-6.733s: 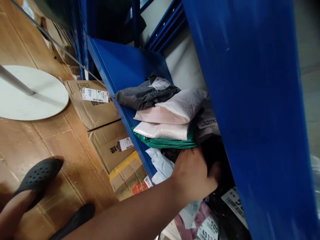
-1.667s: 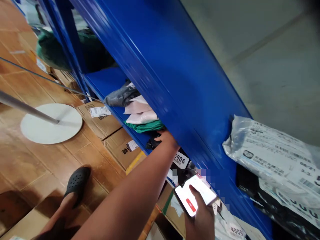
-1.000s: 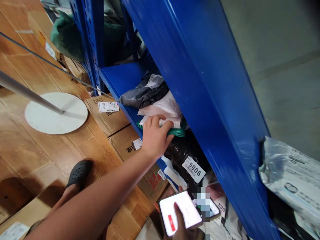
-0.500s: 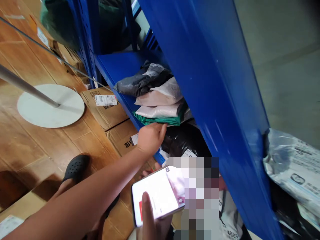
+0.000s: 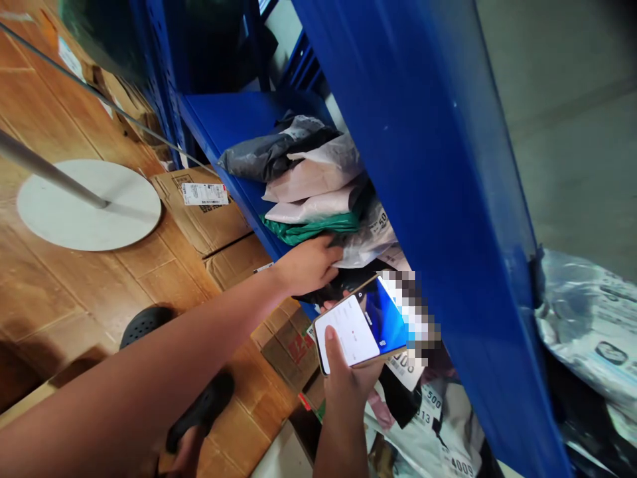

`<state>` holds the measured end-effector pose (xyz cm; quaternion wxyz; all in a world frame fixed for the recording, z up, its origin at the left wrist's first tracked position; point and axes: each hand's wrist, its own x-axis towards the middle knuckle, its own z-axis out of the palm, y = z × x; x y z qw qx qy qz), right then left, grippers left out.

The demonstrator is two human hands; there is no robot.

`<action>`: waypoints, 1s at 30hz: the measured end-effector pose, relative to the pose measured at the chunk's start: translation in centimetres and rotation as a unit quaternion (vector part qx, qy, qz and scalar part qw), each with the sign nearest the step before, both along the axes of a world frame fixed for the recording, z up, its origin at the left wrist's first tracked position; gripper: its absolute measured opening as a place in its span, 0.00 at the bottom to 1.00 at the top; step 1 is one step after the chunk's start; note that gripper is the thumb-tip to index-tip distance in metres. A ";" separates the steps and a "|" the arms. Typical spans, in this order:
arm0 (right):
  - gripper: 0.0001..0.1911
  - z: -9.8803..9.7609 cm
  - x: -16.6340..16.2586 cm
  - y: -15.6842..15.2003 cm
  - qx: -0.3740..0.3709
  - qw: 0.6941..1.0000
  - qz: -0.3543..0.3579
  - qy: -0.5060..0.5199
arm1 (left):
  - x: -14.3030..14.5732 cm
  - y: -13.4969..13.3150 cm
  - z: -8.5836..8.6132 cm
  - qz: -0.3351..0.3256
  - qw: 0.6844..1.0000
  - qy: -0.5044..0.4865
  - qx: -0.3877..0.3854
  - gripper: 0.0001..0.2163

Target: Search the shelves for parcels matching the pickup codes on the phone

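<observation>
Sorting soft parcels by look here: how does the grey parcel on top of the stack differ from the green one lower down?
The grey parcel lies on top of the stack, crumpled and bulky; the green parcel is pressed flat beneath the two pale pink parcels. The left hand reaches in just under the green parcel, well away from the grey one. Both are soft plastic mailers on the blue shelf.

Even indoor light from above, warm sheen on the wooden floor [image 5: 60,292], bright glare streak along the blue shelf beam [image 5: 428,153], deep shadow inside the rack, phone screen [image 5: 355,328] glowing and partly pixelated, slight motion blur, frame tilted, edges stretched
</observation>
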<state>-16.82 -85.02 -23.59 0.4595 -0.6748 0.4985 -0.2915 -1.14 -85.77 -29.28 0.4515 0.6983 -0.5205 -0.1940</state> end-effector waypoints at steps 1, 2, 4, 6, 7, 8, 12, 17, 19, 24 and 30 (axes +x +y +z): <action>0.37 -0.1 -0.4 -0.1 0.010 1.000 -0.007 0.001 | -0.1 0.2 0.0 -0.011 1.000 0.012 -0.015 0.05; 0.37 -0.2 -0.8 -0.2 0.018 1.000 -0.011 0.001 | -0.3 0.3 0.0 -0.009 0.999 0.035 -0.017 0.07; 0.38 -0.4 -1.6 -0.5 0.031 0.999 -0.010 -0.004 | -1.0 0.0 0.6 0.034 0.995 0.091 0.024 0.16; 0.41 -0.5 -2.1 -0.9 0.035 0.999 -0.013 -0.008 | -1.8 -0.5 1.4 0.085 0.988 0.101 0.075 0.23; 0.43 -0.5 -2.4 -1.1 0.036 0.999 -0.016 -0.011 | -2.1 -0.7 1.7 0.097 0.988 0.086 0.087 0.23; 0.45 -0.5 -2.6 -1.4 0.039 0.999 -0.020 -0.013 | -2.4 -0.8 1.9 0.096 0.989 0.063 0.089 0.22; 0.48 -0.5 -3.5 -2.1 0.057 0.996 -0.063 0.009 | -2.6 0.4 1.7 0.065 0.995 -0.008 0.079 0.22; 0.43 -1.1 -4.2 -1.6 0.023 0.996 -0.059 0.069 | -2.5 3.4 0.9 0.193 0.971 -0.048 -0.133 0.15; 0.38 -1.4 -4.1 -1.0 0.040 0.996 -0.021 0.071 | -2.7 3.9 0.5 0.305 0.935 -0.017 -0.179 0.13; 0.33 -1.5 -4.2 0.7 0.121 0.990 -0.006 0.073 | -2.7 2.9 -0.9 0.258 0.964 0.020 -0.065 0.08; 0.34 -0.4 -4.2 1.9 0.143 0.985 -0.036 0.084 | -2.2 0.9 0.0 0.225 0.971 0.072 0.026 0.22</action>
